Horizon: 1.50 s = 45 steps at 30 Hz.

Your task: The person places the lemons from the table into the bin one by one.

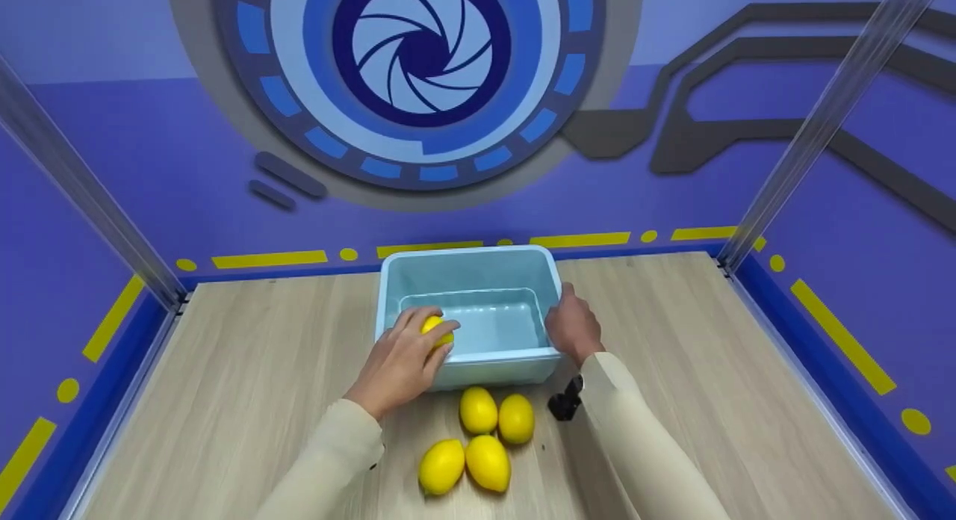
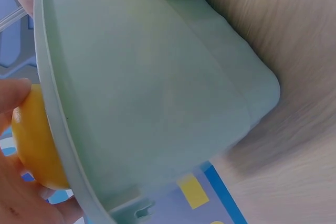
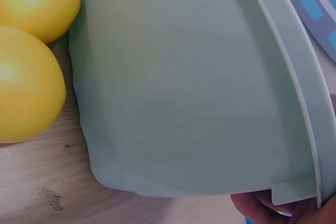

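Observation:
My left hand (image 1: 399, 363) grips a yellow lemon (image 1: 438, 331) over the near left rim of a light blue plastic bin (image 1: 467, 359). In the left wrist view, that lemon (image 2: 37, 140) shows just past the bin's rim, with fingers around it. At the bin's right side, my right hand (image 1: 575, 326) holds the rim, its fingers curled under the edge in the right wrist view. Several more lemons lie on the table in front of the bin, among them one lemon (image 1: 478, 410) close to its near wall and another lemon (image 1: 441, 466) nearer to me.
The wooden table (image 1: 284, 370) is bounded by blue panels with yellow dashes, and clear posts (image 1: 821, 131) stand at the corners. The bin stands near the back panel. A small black device (image 1: 565, 402) shows beneath my right wrist.

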Each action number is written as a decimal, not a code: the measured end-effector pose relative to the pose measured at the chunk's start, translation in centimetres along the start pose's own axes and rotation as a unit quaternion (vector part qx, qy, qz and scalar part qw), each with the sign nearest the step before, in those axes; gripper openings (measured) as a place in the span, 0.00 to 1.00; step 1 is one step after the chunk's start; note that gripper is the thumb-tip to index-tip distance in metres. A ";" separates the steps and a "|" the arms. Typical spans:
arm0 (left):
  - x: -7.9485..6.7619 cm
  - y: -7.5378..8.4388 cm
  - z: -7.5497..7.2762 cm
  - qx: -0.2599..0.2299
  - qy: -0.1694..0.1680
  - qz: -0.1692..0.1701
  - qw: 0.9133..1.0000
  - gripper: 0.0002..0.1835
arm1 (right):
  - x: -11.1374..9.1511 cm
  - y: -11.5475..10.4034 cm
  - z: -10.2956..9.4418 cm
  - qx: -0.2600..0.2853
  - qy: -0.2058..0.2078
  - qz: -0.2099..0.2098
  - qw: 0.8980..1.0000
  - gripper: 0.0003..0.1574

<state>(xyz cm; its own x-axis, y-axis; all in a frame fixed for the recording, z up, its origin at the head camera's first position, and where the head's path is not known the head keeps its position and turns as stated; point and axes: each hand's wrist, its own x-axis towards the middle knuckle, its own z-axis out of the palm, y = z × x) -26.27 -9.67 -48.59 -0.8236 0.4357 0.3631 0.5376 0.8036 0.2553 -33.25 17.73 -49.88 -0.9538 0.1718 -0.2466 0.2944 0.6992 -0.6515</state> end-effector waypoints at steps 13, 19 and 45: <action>0.4 -0.3 0.3 -0.006 -0.028 -0.018 0.999 0.19 | -0.1 0.1 0.0 -0.002 0.000 -0.004 1.000 0.34; 0.4 -0.5 0.5 -0.013 -0.024 -0.013 1.000 0.18 | -0.1 0.1 0.0 -0.016 0.014 -0.020 1.000 0.32; 0.3 -1.0 1.2 -0.041 -0.038 -0.030 0.998 0.16 | -0.1 0.2 0.1 0.002 0.007 -0.009 1.000 0.34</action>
<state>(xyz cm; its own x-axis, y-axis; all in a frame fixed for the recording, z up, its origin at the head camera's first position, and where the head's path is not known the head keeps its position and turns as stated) -27.28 -9.83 -49.82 -0.8647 0.4196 0.2759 0.4969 0.7947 0.3487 -33.14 17.78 -50.03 -0.9596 0.1693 -0.2246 0.2776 0.6993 -0.6588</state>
